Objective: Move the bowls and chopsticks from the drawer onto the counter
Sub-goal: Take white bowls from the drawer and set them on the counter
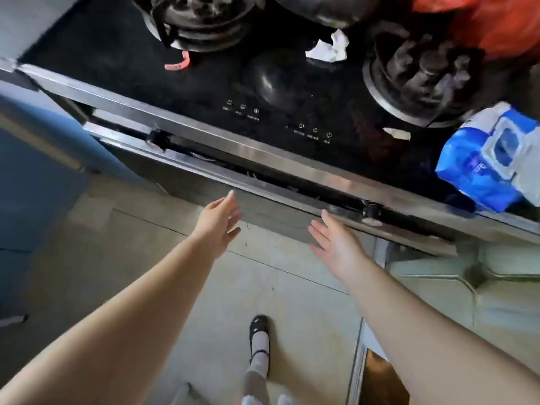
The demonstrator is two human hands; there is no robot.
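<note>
A pale tiled kitchen floor (163,258) fills the lower part of the view, with one foot in a black strapped shoe (259,343) standing on it. Both bare forearms reach forward from the near edge. The left hand (217,222) and the right hand (336,241) are empty, fingers spread loosely and flat, held just in front of the drawer (263,206) without clearly touching it. The drawer sits under the steel front edge of the stove and shows only a narrow dark gap along its top; whatever lies inside is hidden, so no bowls or chopsticks can be made out. Above it lies the black glass cooktop (117,65) with small white touch symbols and two dark burners, the left one (201,21) cut off by the top edge. A crumpled white tissue (330,48) lies between the burners. At the right, a blue and white wipes pack (491,159) lies on the cooktop's corner, and a blurred red bag (496,24) is cut off beyond it.
</note>
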